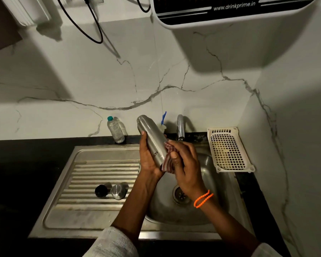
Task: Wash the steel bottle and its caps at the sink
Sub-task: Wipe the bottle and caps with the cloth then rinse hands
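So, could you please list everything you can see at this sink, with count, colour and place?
steel bottle: 1, silver, held tilted above the sink
cloth: 1, red-and-white striped, pressed against the bottle
caps: 2, one black, one silver, side by side on the drainboard
sink: 1, steel, set in the dark counter
tap: 1, chrome, behind the basin
plastic bottle: 1, clear with green cap, on the counter by the wall
basket: 1, cream, right of the basin
water purifier: 1, white and black, on the wall
left hand: grips the bottle
right hand: holds the cloth; orange bead bracelet on the wrist
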